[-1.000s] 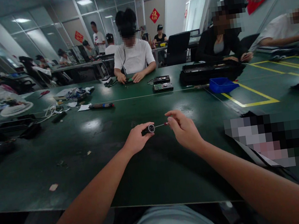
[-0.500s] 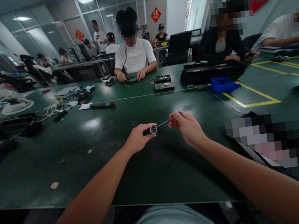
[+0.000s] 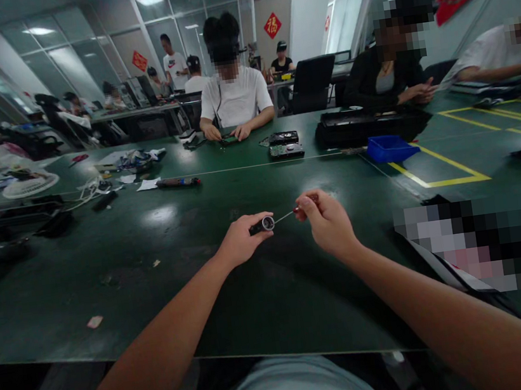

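Note:
My left hand [image 3: 240, 241] is closed around a short black cylinder [image 3: 261, 225], thumb on one side and fingers on the other. Its round, silvery open end faces right and toward me. In my right hand [image 3: 326, 218] is a thin screwdriver [image 3: 285, 216] with a reddish handle, mostly covered by the fingers. The metal shaft points left, and its tip is at the mouth of the cylinder; how far inside it reaches I cannot tell. Both hands are above the green table [image 3: 238, 313].
A blue bin [image 3: 389, 148] stands at the right, beside a long black casing [image 3: 371, 124]. Farther off lie hard drives [image 3: 286, 150] before a co-worker [image 3: 234, 99]. A dark pen-like tool [image 3: 178, 182], cables [image 3: 91, 190] and a white fan-like part [image 3: 31, 184] are at left.
My right hand has shifted slightly, its fingers now more curled around the screwdriver handle. My left hand and the cylinder are nearly still. At the right, a co-worker's hands have moved.

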Tool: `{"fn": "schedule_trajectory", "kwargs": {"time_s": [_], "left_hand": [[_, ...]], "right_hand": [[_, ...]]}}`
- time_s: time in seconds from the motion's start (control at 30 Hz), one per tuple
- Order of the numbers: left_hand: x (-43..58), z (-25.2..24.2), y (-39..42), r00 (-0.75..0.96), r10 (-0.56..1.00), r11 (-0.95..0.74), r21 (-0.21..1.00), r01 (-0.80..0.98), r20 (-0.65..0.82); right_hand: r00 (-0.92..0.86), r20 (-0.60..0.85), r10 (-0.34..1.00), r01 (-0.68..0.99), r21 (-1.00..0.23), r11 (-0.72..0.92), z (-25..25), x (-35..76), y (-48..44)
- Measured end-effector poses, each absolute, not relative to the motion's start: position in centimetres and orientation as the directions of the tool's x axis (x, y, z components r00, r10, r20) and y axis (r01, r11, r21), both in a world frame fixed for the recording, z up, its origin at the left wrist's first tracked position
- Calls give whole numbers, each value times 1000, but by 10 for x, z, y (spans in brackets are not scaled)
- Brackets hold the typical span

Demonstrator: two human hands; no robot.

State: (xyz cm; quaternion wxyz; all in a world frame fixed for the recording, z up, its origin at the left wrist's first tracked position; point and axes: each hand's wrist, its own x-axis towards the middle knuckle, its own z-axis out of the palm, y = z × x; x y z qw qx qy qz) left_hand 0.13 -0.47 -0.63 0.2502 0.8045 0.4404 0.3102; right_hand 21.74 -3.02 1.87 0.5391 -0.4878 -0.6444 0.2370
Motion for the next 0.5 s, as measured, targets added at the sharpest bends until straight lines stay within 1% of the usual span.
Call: {"fn": "schedule_trajectory", "kwargs": {"time_s": [0.17, 0.5], "left_hand": [[2, -9, -4, 409, 865, -490, 668, 560, 291], [1, -9, -3, 417, 855, -508, 662, 551, 309]], "right_hand": [[54, 495, 867, 370, -817, 443, 20, 216, -33], [55, 478, 876, 315, -841, 439, 19, 216, -31]]}}
